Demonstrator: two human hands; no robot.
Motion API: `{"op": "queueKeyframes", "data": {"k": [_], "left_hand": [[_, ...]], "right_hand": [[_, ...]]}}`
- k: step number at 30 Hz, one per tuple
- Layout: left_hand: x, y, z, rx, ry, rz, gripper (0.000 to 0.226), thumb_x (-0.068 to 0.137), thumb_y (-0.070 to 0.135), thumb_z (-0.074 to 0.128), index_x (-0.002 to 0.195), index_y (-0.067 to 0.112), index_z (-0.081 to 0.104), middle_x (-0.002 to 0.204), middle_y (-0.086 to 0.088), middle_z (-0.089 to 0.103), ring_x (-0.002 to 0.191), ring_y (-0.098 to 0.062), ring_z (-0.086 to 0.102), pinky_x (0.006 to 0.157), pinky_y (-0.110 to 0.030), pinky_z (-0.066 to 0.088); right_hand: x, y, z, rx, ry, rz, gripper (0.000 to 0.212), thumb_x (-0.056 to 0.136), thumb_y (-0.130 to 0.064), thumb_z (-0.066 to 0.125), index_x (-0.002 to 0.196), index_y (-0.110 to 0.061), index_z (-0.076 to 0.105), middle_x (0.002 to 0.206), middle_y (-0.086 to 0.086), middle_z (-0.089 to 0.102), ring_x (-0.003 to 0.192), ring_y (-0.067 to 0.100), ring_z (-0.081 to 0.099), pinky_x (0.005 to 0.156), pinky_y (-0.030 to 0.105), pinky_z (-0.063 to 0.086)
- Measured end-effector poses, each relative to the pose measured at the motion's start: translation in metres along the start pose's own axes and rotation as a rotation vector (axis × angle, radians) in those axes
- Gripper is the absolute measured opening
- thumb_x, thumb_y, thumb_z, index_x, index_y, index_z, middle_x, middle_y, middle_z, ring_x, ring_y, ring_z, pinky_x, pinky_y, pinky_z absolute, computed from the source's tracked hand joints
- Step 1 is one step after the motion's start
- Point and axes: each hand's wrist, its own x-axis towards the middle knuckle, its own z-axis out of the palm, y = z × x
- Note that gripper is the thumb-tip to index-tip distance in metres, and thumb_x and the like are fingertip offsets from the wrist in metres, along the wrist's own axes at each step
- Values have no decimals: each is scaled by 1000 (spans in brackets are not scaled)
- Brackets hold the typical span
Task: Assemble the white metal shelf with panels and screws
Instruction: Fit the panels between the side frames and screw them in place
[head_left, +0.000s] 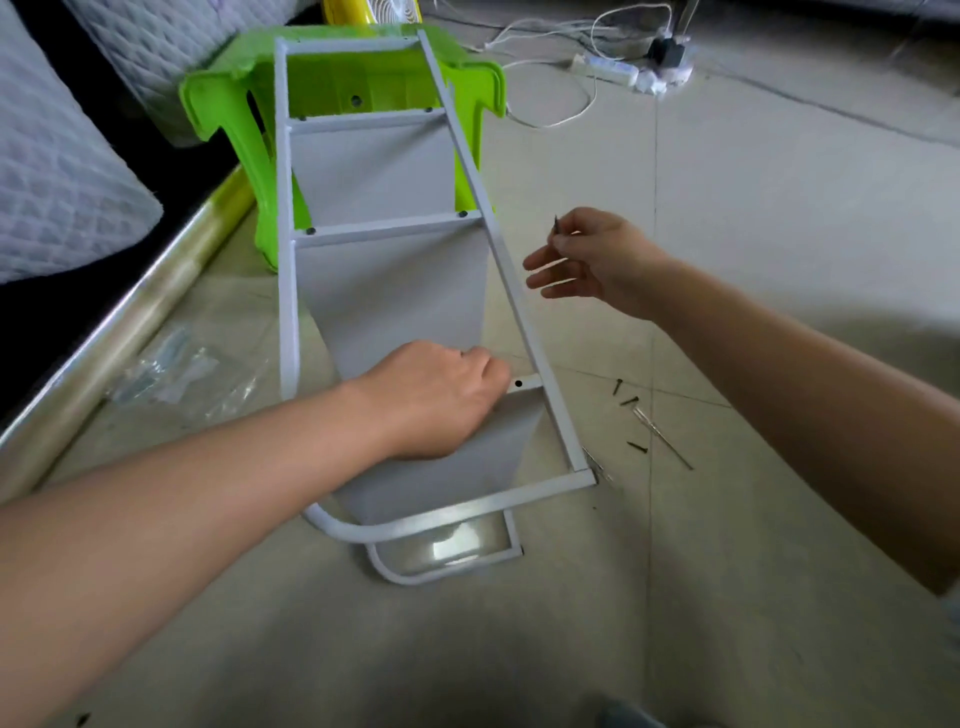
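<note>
The white metal shelf frame (501, 265) lies on its side on the floor, its far end against a green plastic stool (223, 109). Three white panels (374, 171) sit between its rails. My left hand (436, 397) grips the top edge of the nearest panel, just left of an open screw hole (518, 384) in the crossbar. My right hand (587, 260) hovers to the right of the upper rail and pinches a dark screw (555, 224) between thumb and forefinger. Three loose screws (628, 401) and a thin screwdriver (662, 437) lie on the floor right of the frame.
A clear plastic bag (171, 371) of parts lies left of the frame. A shiny metal bar (135, 317) and a quilted mattress (57, 171) border the left side. A power strip (605, 67) with white cables sits at the far back. A fan (379, 11) stands behind the stool.
</note>
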Motion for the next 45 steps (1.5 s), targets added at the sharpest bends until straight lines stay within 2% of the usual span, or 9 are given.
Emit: {"op": "queueKeyframes", "data": {"k": [2,5,10,16,21,28,35,40,45], "left_hand": [[3,-13,-3,-18,-126,-70,25,101,21,21,119,9,35,123,-8,45,112,-27,51,68,-34,32],[4,-27,-3,-83,-73,-77,29,101,24,22,119,8,38,124,-10,47,111,-30,51,75,-36,38],[1,-28,-5,-218,-100,-40,27,101,23,25,117,6,39,120,-14,47,104,-32,52,68,-35,31],[-6,-32,-10,-213,-105,-5,33,102,28,22,118,5,39,120,-14,47,104,-33,52,69,-33,29],[-10,-30,-11,-168,-84,-28,32,102,28,23,118,6,39,122,-13,47,107,-33,52,68,-34,29],[-12,-27,-8,-135,-51,-144,32,102,30,22,118,9,41,120,-10,49,107,-31,52,68,-35,32],[-22,-15,-1,-207,83,-285,38,99,40,29,103,11,52,110,-6,54,102,-28,53,64,-29,28],[-23,-15,1,-264,165,-333,35,98,43,31,89,15,50,98,-3,53,99,-25,53,62,-28,27],[-24,-13,1,-381,202,-399,36,94,45,41,88,13,56,85,1,42,95,-24,53,62,-27,29]], "right_hand": [[-1,-4,4,-12,38,24,27,99,-4,32,75,-13,40,78,7,59,49,8,63,57,24,51],[-11,-9,14,-37,71,60,27,99,-3,32,75,-13,39,77,7,59,55,13,62,57,24,50],[-38,-22,33,-279,172,80,25,96,-4,39,75,-16,44,67,6,55,51,13,57,53,20,52],[-54,-29,61,-472,273,217,14,95,-4,33,93,-7,47,83,8,59,73,21,59,66,31,53],[-56,-27,71,-580,278,332,29,89,3,32,109,5,53,85,18,58,83,34,64,84,47,54],[-57,-25,69,-528,327,234,25,88,3,34,101,2,55,98,24,63,89,38,66,81,47,55],[-69,-11,61,-369,301,171,25,91,4,34,74,-9,47,97,25,60,73,29,60,68,35,57],[-69,-8,56,-332,292,114,26,90,3,36,71,-11,47,95,26,62,62,22,58,60,27,55],[-68,-12,56,-341,258,125,27,88,6,35,69,-10,46,77,17,60,73,33,63,76,42,57]]}}
